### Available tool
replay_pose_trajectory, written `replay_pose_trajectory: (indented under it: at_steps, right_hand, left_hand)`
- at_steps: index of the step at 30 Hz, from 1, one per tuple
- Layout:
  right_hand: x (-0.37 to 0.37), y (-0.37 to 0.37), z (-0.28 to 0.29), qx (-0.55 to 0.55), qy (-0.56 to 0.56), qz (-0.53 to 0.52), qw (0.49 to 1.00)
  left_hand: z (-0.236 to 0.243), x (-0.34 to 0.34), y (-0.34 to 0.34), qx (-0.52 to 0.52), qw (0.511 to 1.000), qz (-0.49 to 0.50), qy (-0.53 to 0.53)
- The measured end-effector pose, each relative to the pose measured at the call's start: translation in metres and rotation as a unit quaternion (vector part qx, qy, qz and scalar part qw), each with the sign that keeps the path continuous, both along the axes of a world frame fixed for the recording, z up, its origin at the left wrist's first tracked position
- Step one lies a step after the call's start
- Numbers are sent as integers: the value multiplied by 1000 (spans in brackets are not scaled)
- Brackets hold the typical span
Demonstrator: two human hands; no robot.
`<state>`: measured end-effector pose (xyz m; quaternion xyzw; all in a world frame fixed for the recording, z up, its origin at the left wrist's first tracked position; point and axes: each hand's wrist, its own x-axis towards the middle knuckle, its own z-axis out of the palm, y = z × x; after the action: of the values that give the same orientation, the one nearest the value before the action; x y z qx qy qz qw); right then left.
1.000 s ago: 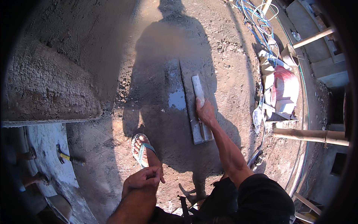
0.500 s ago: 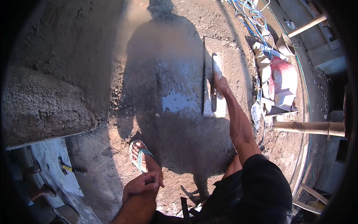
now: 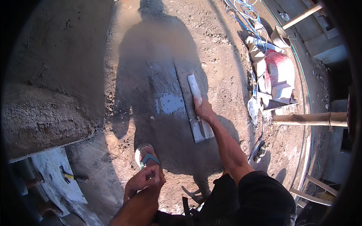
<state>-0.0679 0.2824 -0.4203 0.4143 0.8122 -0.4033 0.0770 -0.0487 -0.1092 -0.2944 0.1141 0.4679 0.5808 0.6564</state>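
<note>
Right hand (image 3: 204,110) gripping float (image 3: 187,93)

Head view: right hand is closing firmly round the pale handle (image 3: 194,86); float is lying lengthwise on the grey ground (image 3: 177,154) — just right of a pale patch (image 3: 171,103). Left hand (image 3: 144,180) is curling loosely near the sandal (image 3: 149,159) — cannot tell whether it is gripping anything.

No lettering, label, number or sign is showing legibly, with neither the red-and-white sack (image 3: 278,62) lying at the right of the frame nor the teal sandal strap (image 3: 149,156) at lower centre presenting readable print.
</note>
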Motion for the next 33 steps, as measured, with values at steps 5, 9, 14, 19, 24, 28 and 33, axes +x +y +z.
replay_pose_trajectory:
  at_steps: [5,9,14,19,24,28,33]
  right_hand:
    - [91,-5,3,136,47,-54,988]
    - [50,35,11,91,-12,-97,991]
    - [-71,108,20,124,34,-88,988]
    - [-56,78,26,189,18,-111,975]
    - [-6,41,16,129,-43,-128,982]
    - [-63,99,0,151,-4,-123,981]
    - [-86,104,6,136,-23,-149,979]
  left_hand:
    - [5,-52,45,-9,991,31,133]
    - [9,-138,82,-157,886,70,431]
    - [-54,-277,122,-241,650,165,702]
    - [-119,-406,163,-333,555,118,753]
    - [-138,-501,196,-388,527,35,755]
    - [-150,-547,224,-436,505,12,744]
    - [-155,-568,240,-473,536,-62,696]
